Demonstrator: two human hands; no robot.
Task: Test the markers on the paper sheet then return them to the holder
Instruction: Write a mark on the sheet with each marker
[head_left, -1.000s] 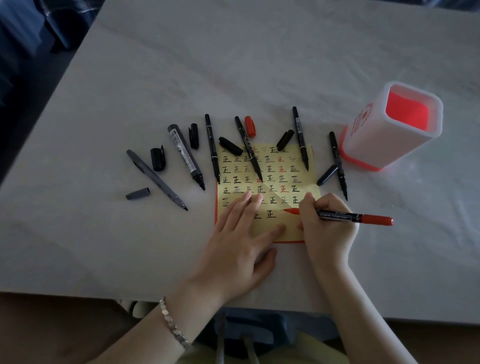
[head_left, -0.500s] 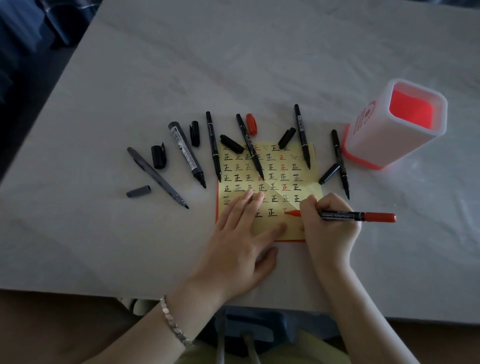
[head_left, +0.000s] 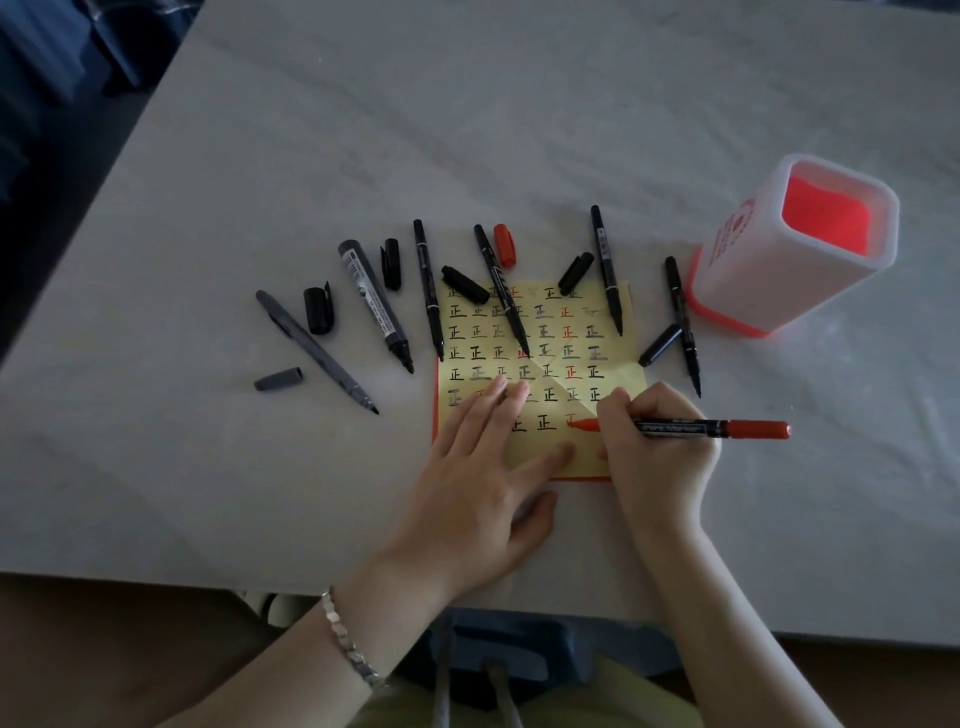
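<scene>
A yellow paper sheet (head_left: 618, 358) covered in rows of written marks lies on the table. My left hand (head_left: 478, 478) presses flat on its lower left part, fingers spread. My right hand (head_left: 660, 452) grips a red marker (head_left: 727, 428), whose tip touches the sheet at a red mark in the bottom row. Several uncapped black and grey markers (head_left: 428, 291) fan out along the sheet's top and left edges, with loose caps among them, one of them red (head_left: 505, 245). The white holder (head_left: 748, 280) with a red inside stands upright at the right, and no marker shows in its opening.
The pale marble table (head_left: 467, 130) stretches far behind the markers. Its near edge runs just below my wrists. A grey marker (head_left: 317, 353) and grey cap (head_left: 278, 379) lie farthest left. One black marker (head_left: 683, 325) and a cap lie between sheet and holder.
The red marker's tip has shifted slightly on the bottom row, where a red mark now shows. My left hand stays pressed on the sheet.
</scene>
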